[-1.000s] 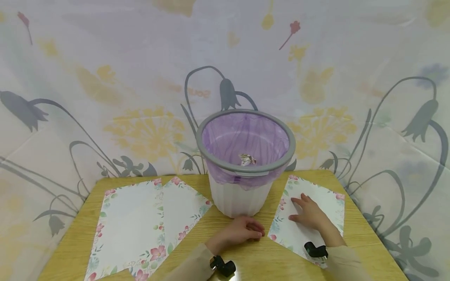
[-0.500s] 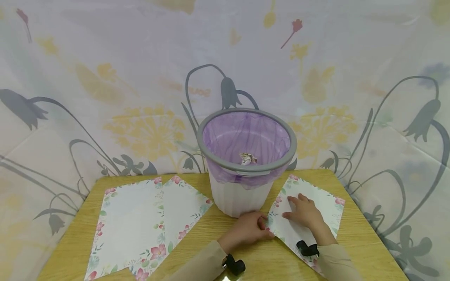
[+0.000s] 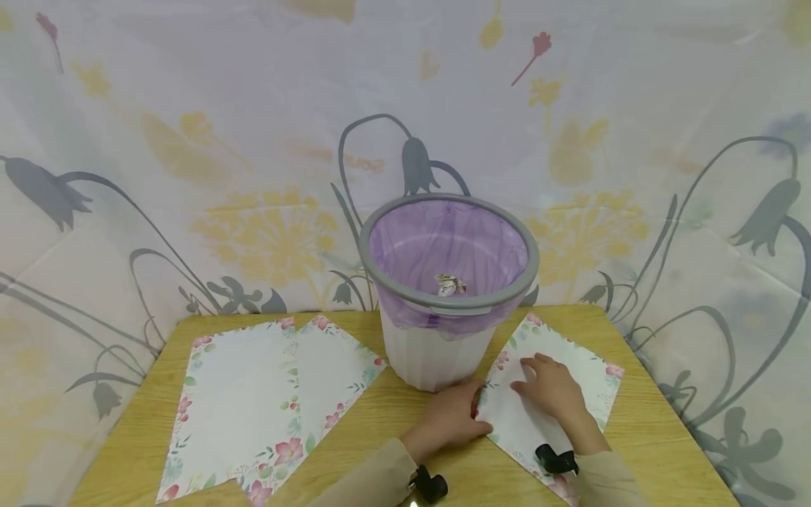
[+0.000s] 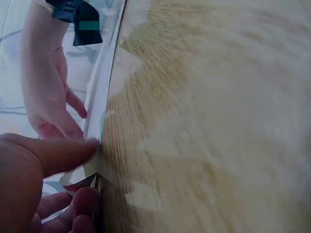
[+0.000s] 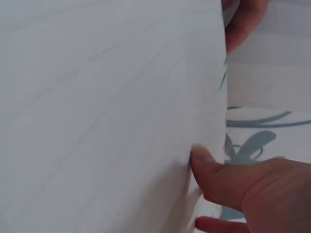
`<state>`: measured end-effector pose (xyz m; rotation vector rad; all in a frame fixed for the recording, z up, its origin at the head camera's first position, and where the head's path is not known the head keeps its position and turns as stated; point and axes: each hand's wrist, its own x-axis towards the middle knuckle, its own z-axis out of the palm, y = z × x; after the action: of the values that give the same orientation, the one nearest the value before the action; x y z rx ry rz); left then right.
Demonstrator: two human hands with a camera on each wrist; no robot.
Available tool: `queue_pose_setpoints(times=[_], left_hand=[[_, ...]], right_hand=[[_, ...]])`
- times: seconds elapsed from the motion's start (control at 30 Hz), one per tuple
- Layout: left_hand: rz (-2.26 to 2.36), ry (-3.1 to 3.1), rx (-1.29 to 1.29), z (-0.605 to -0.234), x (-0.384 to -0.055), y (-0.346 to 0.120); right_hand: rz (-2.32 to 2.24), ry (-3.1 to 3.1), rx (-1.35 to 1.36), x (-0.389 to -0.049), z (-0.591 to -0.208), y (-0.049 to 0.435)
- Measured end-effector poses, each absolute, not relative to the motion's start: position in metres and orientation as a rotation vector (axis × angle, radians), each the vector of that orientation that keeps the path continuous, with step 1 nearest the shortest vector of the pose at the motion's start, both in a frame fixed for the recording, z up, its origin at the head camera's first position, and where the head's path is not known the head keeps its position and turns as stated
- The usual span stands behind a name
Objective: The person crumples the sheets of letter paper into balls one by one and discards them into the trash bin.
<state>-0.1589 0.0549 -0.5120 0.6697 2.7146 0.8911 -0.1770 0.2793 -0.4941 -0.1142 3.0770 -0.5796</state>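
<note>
A: What is seen beneath and beyond the fingers?

B: A wood-grained worktop (image 3: 357,440) is shown below them. Past its far edge, a hanging (image 3: 279,77) printed with grey bellflowers and yellow blossoms is spread.

A: And what is placed around them?

B: Directly beyond the left hand (image 3: 448,417), a white bin (image 3: 437,355) is stood upright, lined with a purple bag (image 3: 437,243) in which a crumpled scrap (image 3: 450,284) can be seen. Well to the left of both hands, a flower-bordered sheet (image 3: 237,405) is laid over a second sheet (image 3: 332,366).

A: Where is the handled sheet (image 3: 564,343) found?

B: It is laid beneath the right hand (image 3: 557,396), whose fingers are spread loosely and rested on it. Its left corner is met by the left fingers; whether that corner is pinched cannot be told.

A: What has been changed since a second ago?

B: The left hand was then held just clear of the paper, near the bin's base; now the edge has been reached. The corner has been drawn slightly leftward. The right fingers have been kept on the paper, and the bin has been left in place.
</note>
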Motion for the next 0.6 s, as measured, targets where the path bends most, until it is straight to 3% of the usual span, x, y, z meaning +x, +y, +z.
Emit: queue_pose_setpoints(times=[0.2,0.43,0.6], left_hand=[[0.857,2.745,0.689,-0.514,-0.159,0.056],[0.854,2.739,0.725,-0.512,-0.158,0.055],[0.894,2.720,0.731,-0.512,-0.159,0.053]], right_hand=[[-0.712,3.163,-0.100,-0.177,-0.494,0.310],[-0.674,3.123,0.315,-0.172,-0.498,0.353],[-0.553,3.085,0.364,-0.177,-0.496,0.378]])
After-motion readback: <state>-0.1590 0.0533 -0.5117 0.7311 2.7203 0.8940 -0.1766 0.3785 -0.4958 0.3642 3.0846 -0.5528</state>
